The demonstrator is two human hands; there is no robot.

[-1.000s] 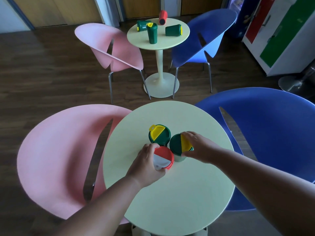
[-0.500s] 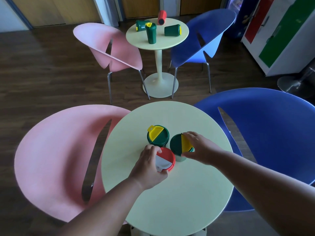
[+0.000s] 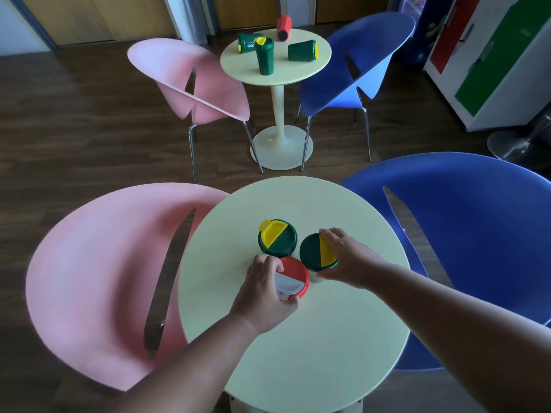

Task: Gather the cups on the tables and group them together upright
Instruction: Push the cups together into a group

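Observation:
Three lidded cups stand upright and close together on the near round table (image 3: 298, 353). My left hand (image 3: 262, 296) grips the red-and-white lidded cup (image 3: 293, 275) from its left side. My right hand (image 3: 348, 260) holds the green cup with the yellow half lid (image 3: 316, 253) from its right. A second green cup with a yellow flap (image 3: 277, 237) stands free just behind them. On the far round table (image 3: 295, 70) one green cup (image 3: 264, 56) stands upright, while two green cups (image 3: 301, 50) (image 3: 247, 43) and a red cup (image 3: 282, 23) lie on their sides.
A pink chair (image 3: 98, 278) stands left of the near table and a blue chair (image 3: 465, 234) right of it. Another pink chair (image 3: 190, 81) and blue chair (image 3: 357, 61) flank the far table. A cabinet with red and green panels (image 3: 492, 55) stands at the right.
Both hands have kept hold of their cups and nudged them slightly. The red cup has settled closer against the two green ones.

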